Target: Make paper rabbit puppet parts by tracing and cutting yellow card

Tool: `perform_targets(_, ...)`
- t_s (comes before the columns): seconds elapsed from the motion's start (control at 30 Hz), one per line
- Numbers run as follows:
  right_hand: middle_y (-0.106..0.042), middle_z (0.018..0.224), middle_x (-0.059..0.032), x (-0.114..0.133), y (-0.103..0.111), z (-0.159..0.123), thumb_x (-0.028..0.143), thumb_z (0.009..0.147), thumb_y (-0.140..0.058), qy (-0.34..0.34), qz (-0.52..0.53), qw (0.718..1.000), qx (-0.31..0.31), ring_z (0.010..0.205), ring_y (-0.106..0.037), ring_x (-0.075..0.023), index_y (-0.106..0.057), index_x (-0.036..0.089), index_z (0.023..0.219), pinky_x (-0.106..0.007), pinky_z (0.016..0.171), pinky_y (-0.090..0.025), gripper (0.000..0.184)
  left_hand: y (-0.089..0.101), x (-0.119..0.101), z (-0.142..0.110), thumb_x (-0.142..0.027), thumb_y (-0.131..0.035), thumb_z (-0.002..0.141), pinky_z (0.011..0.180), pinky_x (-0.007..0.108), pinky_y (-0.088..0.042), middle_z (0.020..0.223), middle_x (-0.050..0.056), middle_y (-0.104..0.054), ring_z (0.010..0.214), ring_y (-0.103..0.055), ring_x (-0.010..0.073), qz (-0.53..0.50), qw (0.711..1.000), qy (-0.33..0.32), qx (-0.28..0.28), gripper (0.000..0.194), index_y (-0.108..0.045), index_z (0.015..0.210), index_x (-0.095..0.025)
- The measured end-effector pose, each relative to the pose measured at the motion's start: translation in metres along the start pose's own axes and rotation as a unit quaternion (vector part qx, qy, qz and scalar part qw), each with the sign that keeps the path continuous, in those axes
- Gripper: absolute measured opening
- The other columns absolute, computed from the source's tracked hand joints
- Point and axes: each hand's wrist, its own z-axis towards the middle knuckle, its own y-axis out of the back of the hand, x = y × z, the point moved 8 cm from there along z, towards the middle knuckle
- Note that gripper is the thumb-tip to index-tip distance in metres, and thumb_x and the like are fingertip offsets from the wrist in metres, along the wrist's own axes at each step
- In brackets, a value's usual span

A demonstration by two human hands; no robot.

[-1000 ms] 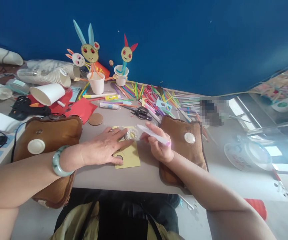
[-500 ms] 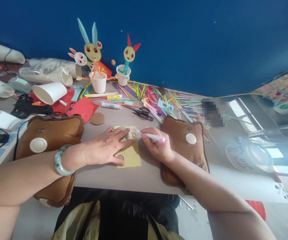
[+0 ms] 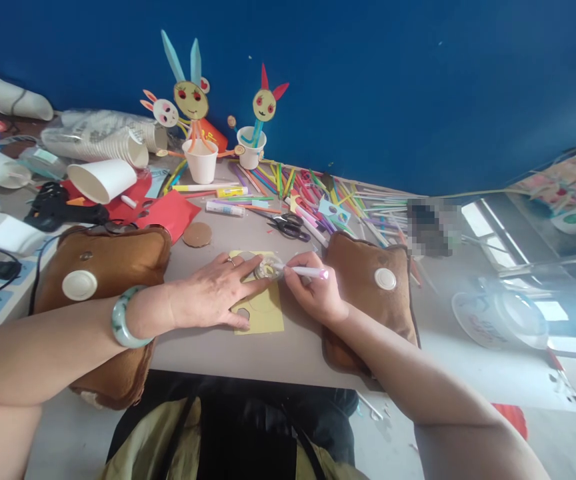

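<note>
Pen (image 3: 308,272) has swung to the ring (image 3: 267,268), scissors (image 3: 292,227) beyond.

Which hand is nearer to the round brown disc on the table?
Left. The left hand is this side of the disc, on yellow card; the right hand, holding a pen, is farther right.

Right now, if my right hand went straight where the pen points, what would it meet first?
Probably the small pale ring on the yellow card. The pen tip seems at its edge; contact is unclear. The left hand's fingers lie beyond.
</note>
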Motion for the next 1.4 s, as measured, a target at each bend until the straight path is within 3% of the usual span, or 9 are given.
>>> perform_targets(0.47, -0.066, 0.074, -0.0032, 0.005, -0.008, -0.001, 0.035, 0.099, -0.053, 0.055, -0.047, 0.997, 0.017, 0.065, -0.063, -0.0189, -0.055, 0.025, 0.087, -0.031, 0.065, -0.051, 0.016, -0.003, 0.000, 0.001, -0.045, -0.077, 0.082, 0.111, 0.055, -0.038, 0.161, 0.019, -0.036, 0.142, -0.043, 0.0392, 0.010, 1.000, 0.000, 0.007, 0.075, -0.045, 0.148, -0.027)
perform_targets(0.83, -0.067, 0.077, -0.0031, 0.006, -0.009, -0.002, 0.032, 0.100, -0.054, 0.070, -0.013, 0.997, 0.017, 0.068, -0.064, -0.0181, -0.056, 0.024, 0.091, -0.029, 0.066, -0.050, 0.012, -0.004, 0.000, 0.000, -0.045, -0.077, 0.082, 0.112, 0.055, -0.037, 0.163, 0.019, -0.033, 0.141, -0.043, 0.0395, 0.019, 1.000, 0.009, 0.017, 0.084, -0.038, 0.154, -0.029)
perform_targets(1.07, -0.070, 0.085, -0.0039, -0.001, -0.011, -0.001, 0.039, 0.101, -0.054, 0.022, 0.052, 0.998, 0.040, 0.070, -0.066, -0.0164, -0.061, 0.022, 0.094, -0.028, 0.065, -0.051, 0.019, -0.004, 0.000, 0.001, -0.048, -0.075, 0.084, 0.111, 0.053, -0.038, 0.163, 0.017, -0.033, 0.140, -0.044, 0.0395, 0.030, 0.999, 0.011, 0.020, 0.082, -0.038, 0.155, -0.030)
perform_targets(1.27, -0.068, 0.071, -0.0020, -0.010, -0.013, 0.004, 0.052, 0.100, -0.052, -0.072, 0.118, 0.988, 0.068, 0.062, -0.063, -0.0160, -0.060, 0.022, 0.091, -0.028, 0.060, -0.050, 0.033, -0.003, -0.003, 0.002, -0.048, -0.077, 0.082, 0.107, 0.052, -0.041, 0.161, 0.020, -0.036, 0.135, -0.049, 0.0397, 0.063, 0.998, 0.005, 0.032, 0.077, -0.046, 0.150, -0.027)
perform_targets(1.4, -0.065, 0.066, -0.0006, -0.009, -0.014, 0.005, 0.052, 0.100, -0.052, -0.084, 0.132, 0.984, 0.083, 0.058, -0.061, -0.0148, -0.059, 0.021, 0.090, -0.027, 0.057, -0.048, 0.033, -0.003, -0.003, 0.001, -0.049, -0.077, 0.082, 0.106, 0.050, -0.042, 0.160, 0.020, -0.037, 0.132, -0.052, 0.0384, 0.076, 0.997, 0.001, 0.028, 0.080, -0.044, 0.151, -0.027)
